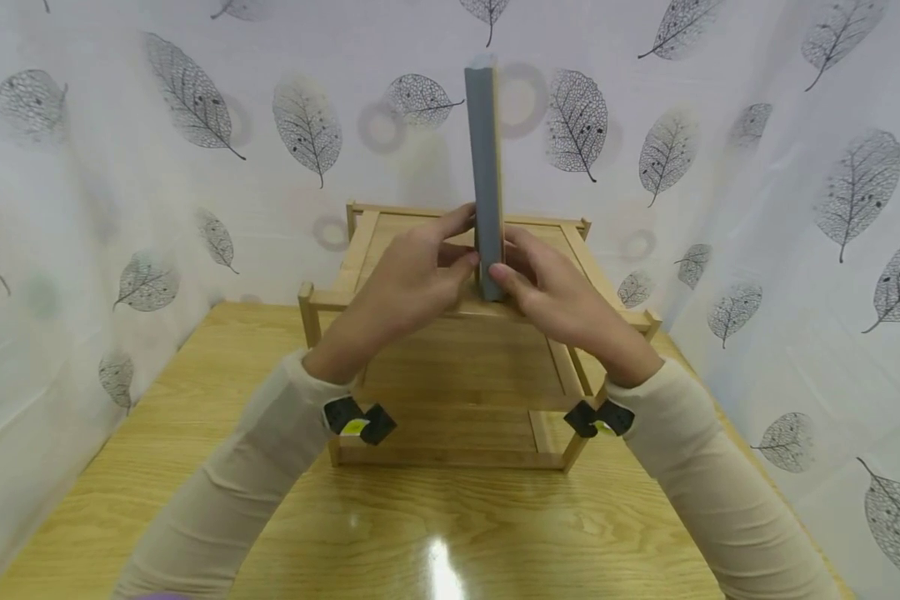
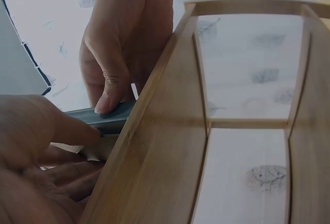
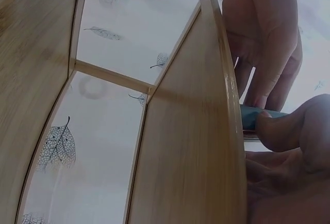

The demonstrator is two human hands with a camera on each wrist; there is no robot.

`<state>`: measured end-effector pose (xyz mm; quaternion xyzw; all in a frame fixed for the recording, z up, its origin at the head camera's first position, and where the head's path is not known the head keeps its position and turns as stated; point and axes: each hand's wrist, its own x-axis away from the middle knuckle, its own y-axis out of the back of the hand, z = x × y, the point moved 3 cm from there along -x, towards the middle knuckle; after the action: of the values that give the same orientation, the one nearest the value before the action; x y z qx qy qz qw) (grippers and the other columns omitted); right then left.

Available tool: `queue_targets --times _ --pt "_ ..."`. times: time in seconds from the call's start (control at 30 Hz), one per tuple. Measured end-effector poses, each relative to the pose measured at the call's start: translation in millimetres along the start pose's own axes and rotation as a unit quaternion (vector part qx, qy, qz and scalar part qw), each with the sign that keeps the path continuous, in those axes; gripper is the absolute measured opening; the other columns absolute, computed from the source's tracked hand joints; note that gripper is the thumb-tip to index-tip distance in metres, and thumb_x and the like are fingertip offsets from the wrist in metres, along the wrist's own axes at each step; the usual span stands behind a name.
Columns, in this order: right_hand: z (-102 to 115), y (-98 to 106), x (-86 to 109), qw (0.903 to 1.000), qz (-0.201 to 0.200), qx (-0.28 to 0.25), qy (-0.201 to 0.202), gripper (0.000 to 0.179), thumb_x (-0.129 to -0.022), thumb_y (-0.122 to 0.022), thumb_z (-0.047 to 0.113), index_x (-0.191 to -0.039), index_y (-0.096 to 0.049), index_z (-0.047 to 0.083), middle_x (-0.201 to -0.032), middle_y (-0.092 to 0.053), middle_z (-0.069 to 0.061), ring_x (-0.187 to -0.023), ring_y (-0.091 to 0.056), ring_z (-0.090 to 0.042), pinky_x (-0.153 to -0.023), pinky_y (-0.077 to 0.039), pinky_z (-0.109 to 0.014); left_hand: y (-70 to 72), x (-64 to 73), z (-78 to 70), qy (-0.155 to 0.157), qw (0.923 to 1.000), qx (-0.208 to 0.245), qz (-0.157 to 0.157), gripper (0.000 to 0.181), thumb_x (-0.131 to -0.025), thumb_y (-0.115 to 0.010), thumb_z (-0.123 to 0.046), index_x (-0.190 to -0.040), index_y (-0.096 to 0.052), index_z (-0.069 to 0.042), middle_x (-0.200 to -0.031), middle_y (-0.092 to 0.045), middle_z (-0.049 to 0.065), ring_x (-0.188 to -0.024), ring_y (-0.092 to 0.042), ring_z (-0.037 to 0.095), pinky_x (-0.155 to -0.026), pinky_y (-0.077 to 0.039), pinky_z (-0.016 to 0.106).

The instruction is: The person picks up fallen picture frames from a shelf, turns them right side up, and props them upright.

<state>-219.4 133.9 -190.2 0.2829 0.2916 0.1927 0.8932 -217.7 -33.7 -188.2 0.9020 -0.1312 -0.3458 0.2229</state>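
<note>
A thick book (image 1: 484, 167) with a grey-blue spine stands upright on the top board of a small wooden shelf rack (image 1: 457, 358), its spine facing me. My left hand (image 1: 412, 271) holds its lower left side, thumb by the spine and fingers along the cover. From the right, my right hand (image 1: 558, 287) grips the lower part with its thumb on the spine. Both wrist views show the bottom of the book (image 2: 114, 120) at the edge of the top board (image 3: 191, 126). The fingers behind the book are partly hidden.
The rack stands on a wood-grain table (image 1: 405, 517), with lower boards under the top one and posts sticking up at the corners. A pale curtain with a leaf print (image 1: 307, 125) hangs close behind and along both sides.
</note>
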Motion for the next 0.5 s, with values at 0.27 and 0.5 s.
queue_targets --times 0.27,0.5 --pt "-2.0 3.5 -0.8 0.9998 0.017 0.006 -0.003 0.045 -0.103 -0.049 -0.002 -0.148 -0.042 -0.004 -0.143 -0.054 -0.022 -0.133 -0.052 -0.031 -0.111 -0.042 -0.041 1.1 1.0 -1.3 -0.004 0.9996 -0.023 -0.013 0.057 -0.096 -0.059 0.001 -0.151 -0.044 -0.002 -0.149 -0.052 0.012 -0.116 -0.067 0.025 -0.090 -0.055 0.022" --pt "-2.5 5.9 -1.0 0.9995 0.030 0.011 -0.007 0.043 -0.105 -0.048 0.002 -0.147 -0.044 -0.003 -0.143 -0.054 -0.021 -0.133 -0.052 -0.029 -0.112 -0.040 -0.040 5.7 1.6 -1.6 -0.013 0.9952 -0.094 -0.024 0.053 -0.094 -0.057 0.002 -0.146 -0.049 0.002 -0.143 -0.056 0.017 -0.114 -0.067 0.027 -0.081 -0.059 0.027"
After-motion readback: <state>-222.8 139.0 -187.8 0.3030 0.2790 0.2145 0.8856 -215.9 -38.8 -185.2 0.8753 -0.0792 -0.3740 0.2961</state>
